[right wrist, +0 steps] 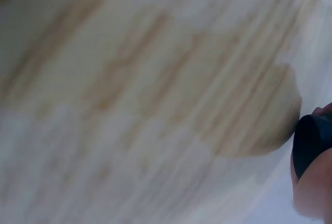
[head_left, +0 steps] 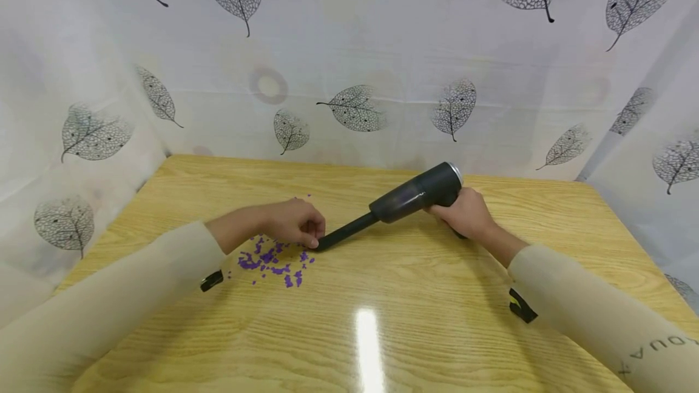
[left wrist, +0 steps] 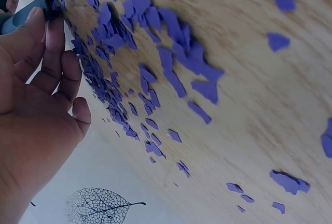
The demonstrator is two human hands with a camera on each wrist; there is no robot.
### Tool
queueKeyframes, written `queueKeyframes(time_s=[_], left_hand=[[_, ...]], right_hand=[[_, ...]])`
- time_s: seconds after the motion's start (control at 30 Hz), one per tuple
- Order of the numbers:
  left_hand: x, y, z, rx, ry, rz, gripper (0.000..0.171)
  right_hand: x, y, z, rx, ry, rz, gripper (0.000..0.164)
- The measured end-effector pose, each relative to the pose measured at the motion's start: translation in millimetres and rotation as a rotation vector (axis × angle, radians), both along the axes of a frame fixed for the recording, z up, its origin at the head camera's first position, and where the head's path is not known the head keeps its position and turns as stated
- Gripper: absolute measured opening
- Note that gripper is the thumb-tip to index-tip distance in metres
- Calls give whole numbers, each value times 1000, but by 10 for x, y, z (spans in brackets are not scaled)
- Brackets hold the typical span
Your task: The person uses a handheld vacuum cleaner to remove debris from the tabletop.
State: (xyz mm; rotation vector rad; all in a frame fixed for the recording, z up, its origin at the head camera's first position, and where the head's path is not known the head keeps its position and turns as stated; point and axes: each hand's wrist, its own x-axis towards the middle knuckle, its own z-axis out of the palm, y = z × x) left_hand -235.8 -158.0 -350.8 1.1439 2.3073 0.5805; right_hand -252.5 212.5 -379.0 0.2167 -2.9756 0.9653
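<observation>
Sleeves (head_left: 590, 314) foremost, a vacuum (head_left: 409, 198) spans left grip (head_left: 292, 221) to right grip (head_left: 468, 214).

In the head view, the scene is brightly and evenly lit, and a hard white strip of glare is thrown back by the glossy table (head_left: 437, 314). Soft shadows are cast beneath both sleeves (head_left: 579, 296), and a small glint is caught on the dark handheld vacuum (head_left: 406, 199). The outer edges are stretched by wide-angle distortion. In the left wrist view, a cooler cast is shown and the purple scraps (left wrist: 199, 60) are rendered fairly crisply. In the right wrist view, the wood grain is blurred and washed out.
</observation>
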Motion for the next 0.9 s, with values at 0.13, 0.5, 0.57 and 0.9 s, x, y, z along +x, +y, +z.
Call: queueKeyframes(time_s=[0.13, 0.5, 0.57, 0.9], left_hand=[[18, -25, 4, -4, 4, -7, 4], [48, -106, -1, -19, 25, -8, 4], [65, -116, -3, -16, 21, -7, 5], [194, -131, 29, -39, 55, -35, 7]], right_hand=[[13, -24, -5, -21, -1, 3, 45], [53, -161, 11, -68, 4, 42, 37], [61, -178, 14, -84, -3, 48, 37], [93, -235, 13, -134, -44, 80, 40]])
